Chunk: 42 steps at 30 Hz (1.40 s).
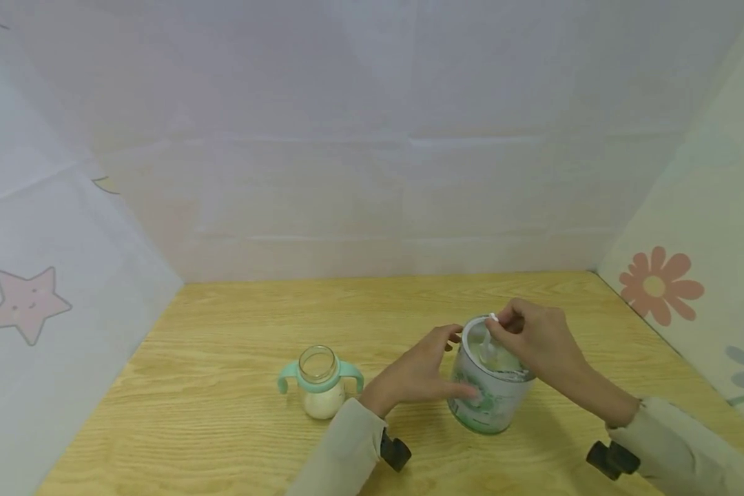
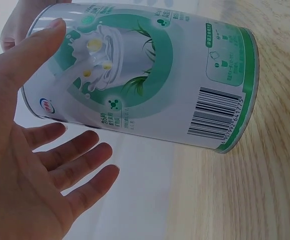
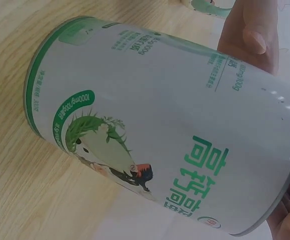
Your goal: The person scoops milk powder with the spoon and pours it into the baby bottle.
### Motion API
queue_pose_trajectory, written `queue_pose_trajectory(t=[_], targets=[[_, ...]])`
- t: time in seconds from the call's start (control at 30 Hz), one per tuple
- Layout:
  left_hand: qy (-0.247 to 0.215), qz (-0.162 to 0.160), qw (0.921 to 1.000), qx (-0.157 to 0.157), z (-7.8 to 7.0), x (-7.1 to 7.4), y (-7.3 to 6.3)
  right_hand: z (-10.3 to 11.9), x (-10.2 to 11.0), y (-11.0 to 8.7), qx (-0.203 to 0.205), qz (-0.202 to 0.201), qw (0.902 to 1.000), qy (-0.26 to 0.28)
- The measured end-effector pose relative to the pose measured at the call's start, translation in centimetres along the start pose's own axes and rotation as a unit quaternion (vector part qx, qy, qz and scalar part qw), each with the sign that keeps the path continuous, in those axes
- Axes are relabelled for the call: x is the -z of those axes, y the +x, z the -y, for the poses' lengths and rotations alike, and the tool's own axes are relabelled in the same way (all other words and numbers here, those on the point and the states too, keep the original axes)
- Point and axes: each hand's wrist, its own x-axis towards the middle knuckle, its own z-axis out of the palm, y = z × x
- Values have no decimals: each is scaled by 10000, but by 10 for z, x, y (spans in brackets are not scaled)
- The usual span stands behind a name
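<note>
A white and green milk powder can [image 1: 492, 406] stands on the wooden table, uncovered at the top. My right hand [image 1: 542, 344] pinches the handle of a small white scoop [image 1: 488, 350] inside the can's mouth, over pale powder. Beside the can is my left hand [image 1: 412, 375], its thumb against the printed side; in the left wrist view its other fingers [image 2: 92, 187] extend loosely past the can and grip nothing. Left of that hand stands a clear baby bottle [image 1: 324, 403] with mint-green handles. It has no cap, and whitish contents show low inside.
The wooden table [image 1: 235, 337] carries the can and bottle. Pale cloth walls [image 1: 372, 200] rise at the back and both sides, the left printed with a star [image 1: 25, 303], the right with flowers [image 1: 657, 286].
</note>
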Motion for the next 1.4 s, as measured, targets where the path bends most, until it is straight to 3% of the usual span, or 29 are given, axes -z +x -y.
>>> queue_pose_trajectory(t=[0.43, 0.9, 1.2, 1.4], targets=[[171, 79, 9998, -41, 0, -6, 4, -1, -4, -2, -10, 4, 10000, 78], [121, 23, 9999, -13, -1, -7, 4, -1, -4, -2, 430, 94, 9979, 480], [51, -47, 10000, -14, 0, -8, 4, -6, -5, -2, 781, 248, 9916, 997], [-118, -64, 9999, 77, 1, -9, 5, -8, -3, 0, 966, 554, 9827, 1481]])
